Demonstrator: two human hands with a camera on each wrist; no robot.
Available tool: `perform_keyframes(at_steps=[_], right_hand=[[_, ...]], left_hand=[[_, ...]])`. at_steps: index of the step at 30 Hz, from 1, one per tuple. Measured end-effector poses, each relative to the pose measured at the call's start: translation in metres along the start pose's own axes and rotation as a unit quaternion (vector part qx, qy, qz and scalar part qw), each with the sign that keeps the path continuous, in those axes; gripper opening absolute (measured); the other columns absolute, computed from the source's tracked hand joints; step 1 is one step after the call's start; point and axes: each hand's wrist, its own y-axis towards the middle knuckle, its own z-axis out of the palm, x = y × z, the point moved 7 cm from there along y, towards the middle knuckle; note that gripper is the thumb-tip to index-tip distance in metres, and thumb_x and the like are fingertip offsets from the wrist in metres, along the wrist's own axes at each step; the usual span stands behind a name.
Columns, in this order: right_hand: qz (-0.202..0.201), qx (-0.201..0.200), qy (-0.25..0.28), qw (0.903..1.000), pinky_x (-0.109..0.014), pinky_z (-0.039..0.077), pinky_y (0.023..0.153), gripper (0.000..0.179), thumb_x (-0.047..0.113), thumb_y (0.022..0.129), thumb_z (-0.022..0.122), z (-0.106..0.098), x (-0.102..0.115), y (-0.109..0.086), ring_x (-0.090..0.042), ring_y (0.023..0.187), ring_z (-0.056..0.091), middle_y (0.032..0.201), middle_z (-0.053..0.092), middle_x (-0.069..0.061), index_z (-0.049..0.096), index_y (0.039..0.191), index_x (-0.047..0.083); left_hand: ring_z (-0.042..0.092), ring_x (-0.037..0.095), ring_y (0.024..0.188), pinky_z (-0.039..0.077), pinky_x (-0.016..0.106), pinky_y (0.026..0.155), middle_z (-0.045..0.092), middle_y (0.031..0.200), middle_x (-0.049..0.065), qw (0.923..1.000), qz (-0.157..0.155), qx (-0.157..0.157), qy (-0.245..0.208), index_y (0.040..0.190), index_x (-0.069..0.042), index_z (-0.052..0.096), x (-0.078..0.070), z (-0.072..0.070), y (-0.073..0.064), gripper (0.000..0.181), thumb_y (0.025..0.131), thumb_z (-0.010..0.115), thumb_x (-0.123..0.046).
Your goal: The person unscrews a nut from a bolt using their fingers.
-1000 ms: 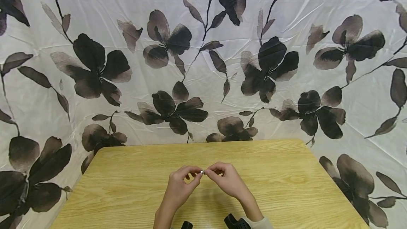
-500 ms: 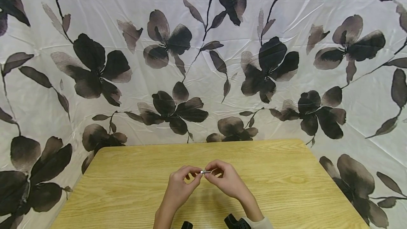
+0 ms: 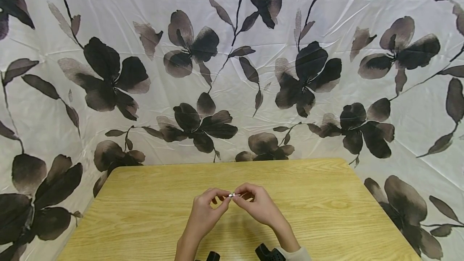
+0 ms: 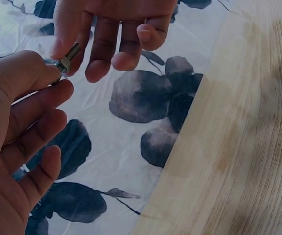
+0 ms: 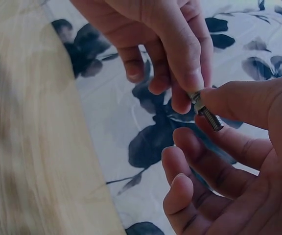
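A small metal bolt [image 5: 212,119] with a nut [image 5: 199,106] on its threaded shank is held in the air above the table, between both hands. My left hand [image 3: 207,212] pinches the head end between thumb and forefinger, mostly covering the head. From the other side, the thumb and forefinger of my right hand [image 3: 260,206] are at the nut, the thumb touching it. In the right wrist view the threaded tip sticks out past the nut towards the right palm. The left wrist view shows the bolt [image 4: 73,50] tilted, its other fingers loosely bent.
A wood-grain table [image 3: 311,196] lies below the hands. Behind it hangs a white cloth [image 3: 253,92] printed with dark flowers. Dark wrist devices [image 3: 269,253] show at the bottom edge near both forearms.
A second ago the right fingertips hid most of the bolt. The right forefinger then rose and bared the shank, and now it sits slightly lower again. The left hand has stayed in place.
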Motion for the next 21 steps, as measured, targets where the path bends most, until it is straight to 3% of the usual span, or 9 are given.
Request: perform_keyframes(at_steps=[7, 13, 21], right_hand=[[0.005, -0.003, 0.007, 1.0000, -0.030, 0.056, 0.078, 0.023, 0.026, 0.100, 0.069, -0.0007, 0.0001, 0.0000, -0.020, 0.098, 0.068, 0.114, 0.072, -0.008, 0.071, 0.117, 0.009], [0.006, -0.008, -0.012, 0.9999, -0.029, 0.055, 0.076, 0.024, 0.032, 0.102, 0.066, -0.0032, -0.0027, 0.0012, -0.016, 0.092, 0.069, 0.109, 0.074, -0.006, 0.075, 0.113, 0.012], [-0.001, -0.010, -0.012, 0.9999, -0.027, 0.054, 0.074, 0.024, 0.031, 0.102, 0.066, -0.0034, -0.0019, 0.0009, -0.016, 0.089, 0.068, 0.107, 0.075, -0.010, 0.077, 0.110, 0.012]], left_hand=[[0.061, 0.000, 0.077, 0.054, 0.027, 0.066, 0.074, 0.089, -0.013, 0.9999, 0.004, 0.002, -0.009, 0.096, -0.022, 0.076, -0.0002, 0.0005, 0.0002, 0.022, 0.086, 0.082, -0.004], [0.061, 0.001, 0.077, 0.055, 0.031, 0.066, 0.074, 0.091, -0.015, 0.9999, 0.006, 0.001, -0.016, 0.098, -0.022, 0.075, -0.0005, 0.0003, 0.0006, 0.022, 0.087, 0.081, -0.003], [0.061, 0.000, 0.078, 0.054, 0.030, 0.066, 0.076, 0.090, -0.005, 0.9996, 0.009, 0.010, -0.024, 0.100, -0.022, 0.074, 0.0005, 0.0019, 0.0003, 0.014, 0.093, 0.077, -0.010]])
